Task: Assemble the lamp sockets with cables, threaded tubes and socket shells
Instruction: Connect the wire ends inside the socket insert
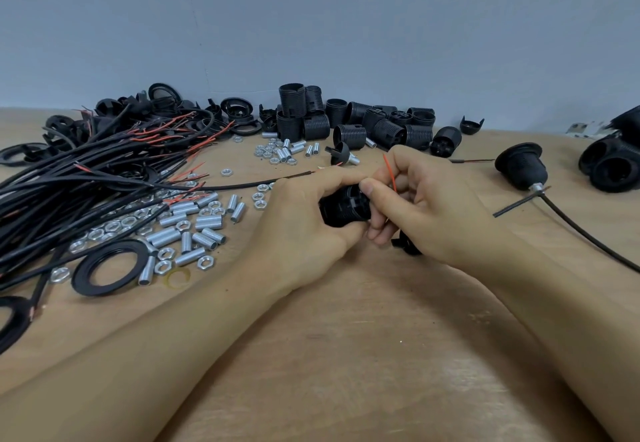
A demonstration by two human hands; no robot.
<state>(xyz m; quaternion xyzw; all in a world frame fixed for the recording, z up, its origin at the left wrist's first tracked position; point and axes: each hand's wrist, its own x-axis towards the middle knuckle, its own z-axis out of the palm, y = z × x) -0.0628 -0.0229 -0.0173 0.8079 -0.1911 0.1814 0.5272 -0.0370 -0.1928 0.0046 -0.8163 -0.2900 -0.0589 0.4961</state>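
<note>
**Both hands closed on one socket, wiring step under way**

Gripping from the left, the person's left hand (304, 220) wrapped its curled fingers round a black ribbed plastic socket body (341, 209) held just above the brown wooden tabletop (346, 355). Against it, the right hand (426, 199) pinched a thin red wire (389, 171) that stood up between its fingers.

The socket's long axis looked to lie roughly left to right, its open end turned toward the right hand, though the fingers hid most of it.

Progress seemed early. Far left lay a bundle of black cables with red leads (86, 178), then loose silver threaded tubes and nuts (187, 227), then a heap of black socket shells (363, 123). One finished black socket on its cable (521, 169) lay at right.
</note>
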